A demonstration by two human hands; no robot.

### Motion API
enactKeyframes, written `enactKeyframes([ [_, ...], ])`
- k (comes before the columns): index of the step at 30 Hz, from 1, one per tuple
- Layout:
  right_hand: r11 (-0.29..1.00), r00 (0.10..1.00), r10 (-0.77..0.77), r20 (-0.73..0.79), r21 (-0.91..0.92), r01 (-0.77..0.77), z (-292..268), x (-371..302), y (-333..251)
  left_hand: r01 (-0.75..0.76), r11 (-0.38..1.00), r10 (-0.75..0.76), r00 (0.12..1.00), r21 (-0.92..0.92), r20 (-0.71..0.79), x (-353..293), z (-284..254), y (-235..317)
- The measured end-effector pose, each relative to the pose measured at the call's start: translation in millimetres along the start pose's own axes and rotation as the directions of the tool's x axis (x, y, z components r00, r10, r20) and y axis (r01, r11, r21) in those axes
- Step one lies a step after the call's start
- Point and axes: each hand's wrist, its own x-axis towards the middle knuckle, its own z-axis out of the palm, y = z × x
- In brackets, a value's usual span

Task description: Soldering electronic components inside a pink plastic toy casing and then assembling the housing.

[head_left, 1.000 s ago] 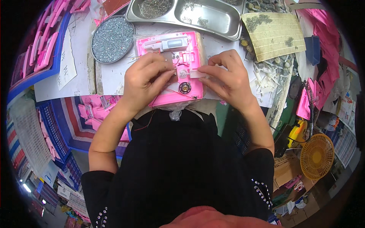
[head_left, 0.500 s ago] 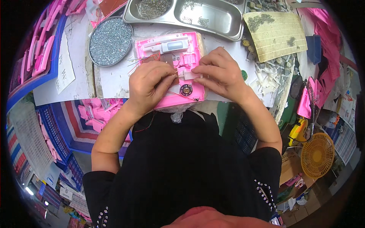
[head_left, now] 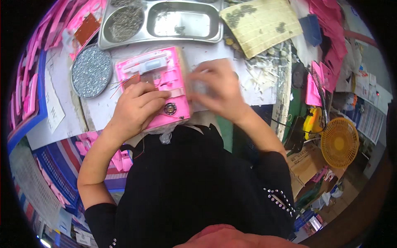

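Observation:
A pink plastic housing (head_left: 159,120) lies open side up on the bench in front of me. In it sit a round black speaker (head_left: 170,108), a grey-white module (head_left: 153,65) and a pale strip (head_left: 177,92). Thin red and dark wires run out at its left. My left hand (head_left: 138,105) is closed over the lower left of the housing, fingertips pressed beside the pale strip. Just off the housing's right edge, my right hand (head_left: 219,89) is smeared by motion. Whether it holds anything is not visible.
Behind the housing stands a steel compartment tray (head_left: 144,42) with small metal parts. A round dish of screws (head_left: 92,71) is at left. A yellowish sheet (head_left: 264,29) and loose white plastic pieces (head_left: 262,76) lie at right. A yellow basket (head_left: 340,142) stands farther right.
My right hand has come off the housing to its right. My left hand has gone from a pinch near the middle to pressing on the housing. The whole view has shifted.

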Motion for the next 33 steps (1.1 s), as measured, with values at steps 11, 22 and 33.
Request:
enactKeyframes([
  [11,0.78,0.901,0.343,-0.263,-0.455,-0.43,-84,-69,67,-0.002,1.0,0.001,0.999,-0.025,-0.044,3,4,4],
  [22,0.681,0.908,0.326,-0.264,-0.601,-0.419,-75,-61,82,0.022,0.999,-0.024,0.999,-0.044,-0.038,2,3,6],
  [33,0.771,0.958,0.224,-0.18,-0.568,-0.287,-73,-47,63,0.04,0.993,-0.048,0.996,-0.113,-0.069,18,-11,18],
])
